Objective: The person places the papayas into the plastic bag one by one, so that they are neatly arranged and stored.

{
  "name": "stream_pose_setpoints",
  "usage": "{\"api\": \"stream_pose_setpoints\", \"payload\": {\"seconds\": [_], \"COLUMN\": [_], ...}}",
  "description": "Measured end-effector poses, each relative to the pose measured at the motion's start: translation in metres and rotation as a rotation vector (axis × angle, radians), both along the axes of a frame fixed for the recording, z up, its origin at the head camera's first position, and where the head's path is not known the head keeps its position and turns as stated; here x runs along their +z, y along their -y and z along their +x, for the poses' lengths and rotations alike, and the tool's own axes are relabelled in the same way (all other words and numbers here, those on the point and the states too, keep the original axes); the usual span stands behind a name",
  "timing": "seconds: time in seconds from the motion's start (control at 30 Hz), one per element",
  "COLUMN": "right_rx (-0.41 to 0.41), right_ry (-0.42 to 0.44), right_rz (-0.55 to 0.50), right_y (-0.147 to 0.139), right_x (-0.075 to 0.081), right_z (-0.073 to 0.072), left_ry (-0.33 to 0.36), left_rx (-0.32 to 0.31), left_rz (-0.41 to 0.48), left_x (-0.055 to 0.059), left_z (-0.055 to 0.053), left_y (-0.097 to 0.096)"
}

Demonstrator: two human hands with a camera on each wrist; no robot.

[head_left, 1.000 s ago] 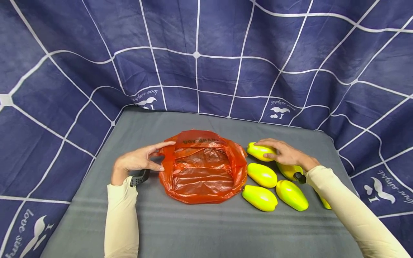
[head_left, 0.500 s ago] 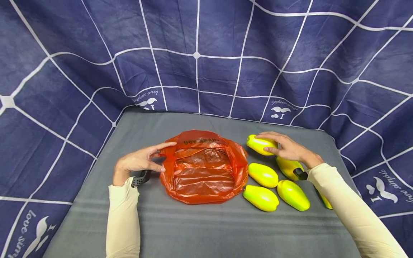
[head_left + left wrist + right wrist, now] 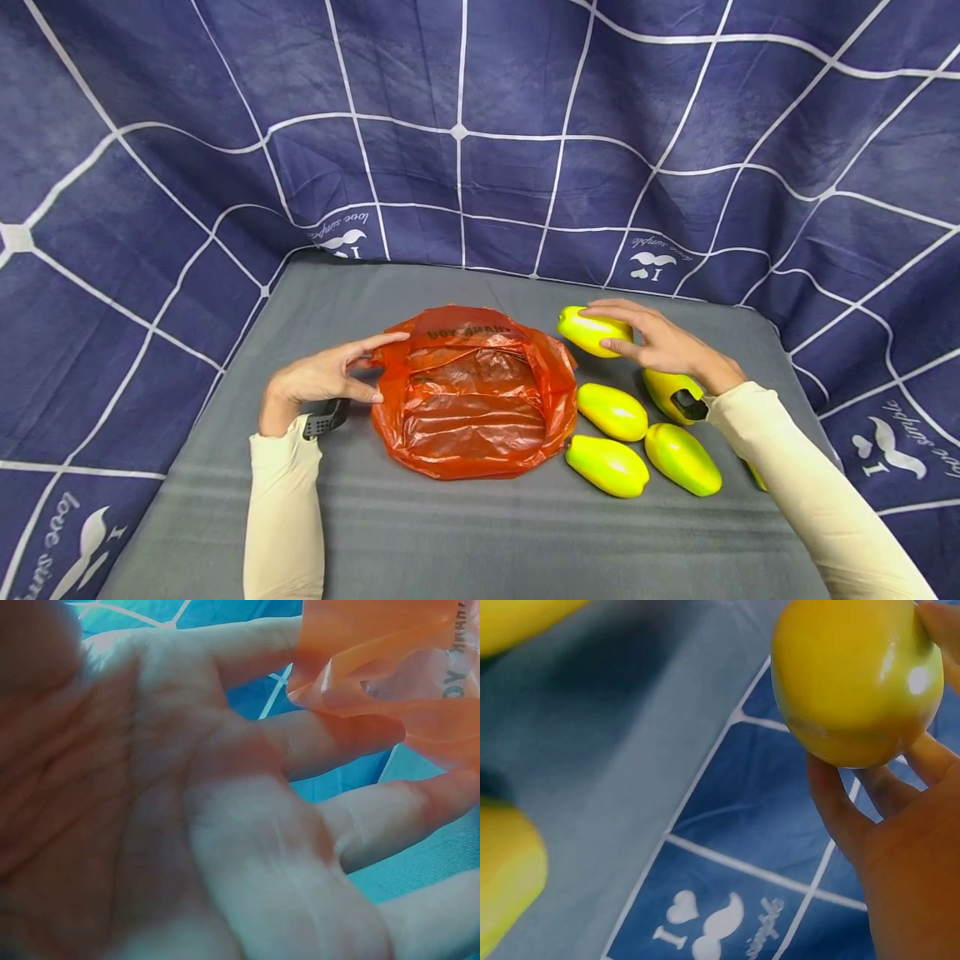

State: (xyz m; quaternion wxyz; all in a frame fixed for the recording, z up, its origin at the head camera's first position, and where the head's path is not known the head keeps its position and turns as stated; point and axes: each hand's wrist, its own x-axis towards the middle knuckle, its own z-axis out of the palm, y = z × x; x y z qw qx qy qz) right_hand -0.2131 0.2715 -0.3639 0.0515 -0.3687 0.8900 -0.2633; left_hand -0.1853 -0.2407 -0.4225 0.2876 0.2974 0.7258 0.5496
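Observation:
My right hand (image 3: 667,340) grips a yellow-green papaya (image 3: 592,332), fingers over its top and thumb on its near side. In the right wrist view this papaya (image 3: 855,682) is held up off the grey surface. At the left rim of a red, see-through plastic bag (image 3: 472,421) rests my left hand (image 3: 322,375), its thumb and fingers spread apart. The left wrist view shows the fingers (image 3: 337,742) nearly straight, some touching the film of the bag (image 3: 375,667). The bag's mouth stands wide, with printed letters on its far side.
Right of the bag lie more papayas: one near its edge (image 3: 612,412), another in front (image 3: 607,467), others further right (image 3: 682,458) and under the right wrist (image 3: 667,392). One is mostly hidden by the sleeve. Blue gridded cloth (image 3: 495,192) hangs behind the grey table (image 3: 465,533).
My right hand has lifted the papaya from its place among the others and moved it up and slightly left, toward the bag. The left hand and bag have stayed nearly still.

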Motion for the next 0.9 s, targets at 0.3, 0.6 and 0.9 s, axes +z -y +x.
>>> {"api": "stream_pose_setpoints", "payload": {"seconds": [0.3, 0.6, 0.9], "right_rx": [0.061, 0.115, 0.142], "right_ry": [-0.017, -0.058, -0.005], "right_rz": [-0.014, -0.057, -0.047], "right_y": [0.027, 0.049, 0.081], "right_x": [0.010, 0.021, 0.031], "right_z": [-0.003, -0.005, -0.006], "left_ry": [0.039, 0.028, 0.072], "left_rx": [0.010, 0.009, 0.001], "left_rz": [0.002, 0.000, 0.030], "left_x": [0.002, 0.002, -0.001], "left_z": [0.003, 0.001, 0.001], "left_y": [0.001, -0.002, -0.001]}}
